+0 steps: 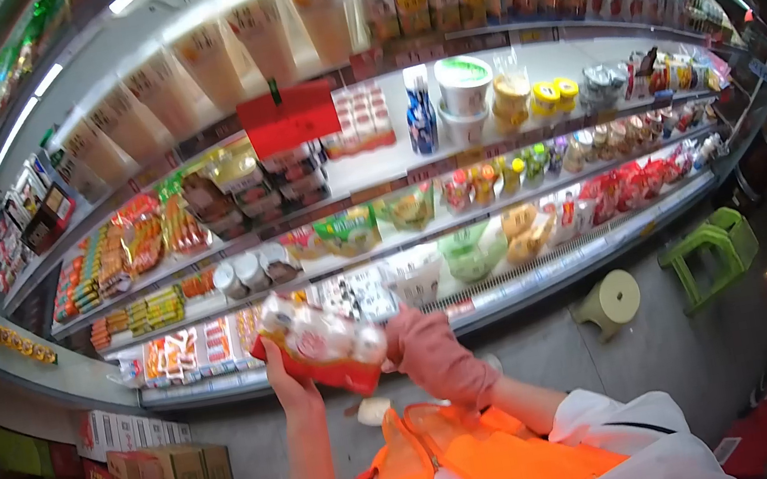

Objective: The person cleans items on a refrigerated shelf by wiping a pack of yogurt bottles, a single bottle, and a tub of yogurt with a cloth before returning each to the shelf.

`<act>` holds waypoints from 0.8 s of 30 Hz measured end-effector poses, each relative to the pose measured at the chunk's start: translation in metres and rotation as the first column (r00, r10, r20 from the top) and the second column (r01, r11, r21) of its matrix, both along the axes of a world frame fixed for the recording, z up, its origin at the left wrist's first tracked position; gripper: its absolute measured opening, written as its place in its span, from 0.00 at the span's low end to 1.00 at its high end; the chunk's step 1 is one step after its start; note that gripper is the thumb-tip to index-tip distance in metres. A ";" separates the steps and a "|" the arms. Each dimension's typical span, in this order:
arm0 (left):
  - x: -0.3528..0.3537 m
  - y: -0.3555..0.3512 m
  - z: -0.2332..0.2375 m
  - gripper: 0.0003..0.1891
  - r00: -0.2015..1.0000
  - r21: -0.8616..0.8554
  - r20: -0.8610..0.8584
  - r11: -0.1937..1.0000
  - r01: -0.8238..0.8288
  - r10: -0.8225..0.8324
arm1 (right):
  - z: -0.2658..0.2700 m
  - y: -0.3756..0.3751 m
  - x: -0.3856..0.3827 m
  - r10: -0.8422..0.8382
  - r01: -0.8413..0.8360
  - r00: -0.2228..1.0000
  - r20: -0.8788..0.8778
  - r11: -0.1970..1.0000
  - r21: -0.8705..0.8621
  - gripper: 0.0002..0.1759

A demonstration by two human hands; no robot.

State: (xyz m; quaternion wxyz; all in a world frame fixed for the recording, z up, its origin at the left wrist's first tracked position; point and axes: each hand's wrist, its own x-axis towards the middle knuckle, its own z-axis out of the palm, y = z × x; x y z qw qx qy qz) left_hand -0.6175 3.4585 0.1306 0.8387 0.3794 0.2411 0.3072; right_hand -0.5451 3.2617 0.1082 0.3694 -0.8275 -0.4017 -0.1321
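A pack of white bottles in red wrapping is held tilted in front of the lowest shelf of a chilled display. My left hand is closed on the left end of this pack, with the thumb up along its side. At the pack's right end is my right hand, covered by pink material that reaches over the wrist; its fingers are blurred and partly hidden. Behind the pack, small white containers stand on the lowest shelf.
Shelves above hold cups, bottles, tubs and bagged foods. A red sign hangs from a shelf edge. On the floor are cartons at left, a round stool and a green stool at right.
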 end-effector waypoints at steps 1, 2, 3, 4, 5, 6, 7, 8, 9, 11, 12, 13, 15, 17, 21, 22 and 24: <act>0.003 0.000 -0.004 0.22 1.000 -0.120 -0.014 0.993 0.013 -0.015 | 0.012 -0.014 -0.006 -0.027 0.017 0.988 -0.154 0.998 -0.064 0.09; 0.003 0.004 -0.020 0.21 0.998 -0.208 -0.043 0.978 0.032 -0.042 | 0.023 -0.029 -0.012 -0.073 0.033 0.953 -0.295 0.990 -0.137 0.10; 0.006 0.010 -0.041 0.20 0.997 -0.291 -0.051 0.956 0.049 -0.066 | 0.030 -0.039 -0.011 -0.174 0.090 0.886 -0.430 0.974 -0.209 0.11; 0.011 0.015 -0.062 0.20 0.984 -0.379 -0.168 0.925 -0.017 -0.051 | 0.036 -0.047 -0.005 -0.276 0.137 0.801 -0.532 0.949 -0.285 0.13; 0.013 0.018 -0.084 0.20 0.960 -0.452 -0.278 0.888 -0.090 -0.044 | 0.038 -0.054 0.002 -0.374 0.174 0.700 -0.608 0.916 -0.362 0.14; 0.014 0.019 -0.108 0.15 0.968 -0.524 -0.243 0.849 -0.074 -0.065 | 0.026 -0.066 0.007 -0.388 0.175 0.697 -0.603 0.908 -0.381 0.16; 0.018 0.015 -0.124 0.15 0.951 -0.542 -0.302 0.833 -0.112 -0.068 | 0.014 -0.078 0.012 -0.401 0.176 0.694 -0.598 0.900 -0.399 0.18; 0.023 0.009 -0.139 0.16 0.929 -0.559 -0.362 0.815 -0.154 -0.073 | -0.020 -0.100 0.015 -0.326 0.139 0.787 -0.524 0.921 -0.364 0.21; 0.029 0.003 -0.152 0.16 0.905 -0.573 -0.419 0.796 -0.196 -0.078 | -0.027 -0.109 0.020 -0.291 0.115 0.797 -0.528 0.933 -0.341 0.18; 0.046 -0.011 -0.179 0.21 0.860 -0.500 -0.499 0.846 -0.186 -0.106 | -0.042 -0.126 0.029 -0.221 0.064 0.815 -0.536 0.953 -0.295 0.16; 0.054 -0.016 -0.200 0.21 0.838 -0.482 -0.529 0.860 -0.167 -0.134 | -0.065 -0.135 0.034 -0.313 0.104 0.753 -0.579 0.925 -0.365 0.12; 0.060 -0.020 -0.225 0.22 0.811 -0.467 -0.562 0.872 -0.149 -0.162 | -0.069 -0.142 0.039 -0.318 0.116 0.763 -0.563 0.924 -0.364 0.08; 0.075 -0.024 -0.286 0.22 0.759 -0.528 -0.590 0.843 -0.107 -0.273 | -0.075 -0.157 0.048 -0.327 0.139 0.782 -0.531 0.922 -0.362 0.03; 0.098 -0.052 -0.301 0.23 0.711 -0.469 -0.645 0.880 -0.081 -0.278 | -0.079 -0.169 0.055 -0.315 0.153 0.753 -0.577 0.938 -0.312 0.02; 0.130 -0.090 -0.409 0.20 0.692 -0.504 -0.639 0.862 -0.047 -0.335 | -0.106 -0.201 0.084 -0.256 0.070 0.792 -0.555 0.940 -0.334 0.02; 0.139 -0.104 -0.425 0.19 0.687 -0.491 -0.652 0.869 -0.060 -0.321 | -0.115 -0.210 0.091 -0.253 0.048 0.794 -0.553 0.932 -0.358 0.01; 0.154 -0.117 -0.477 0.25 0.691 -0.518 -0.639 0.853 -0.062 -0.338 | -0.131 -0.227 0.103 -0.281 0.038 0.755 -0.592 0.921 -0.387 0.01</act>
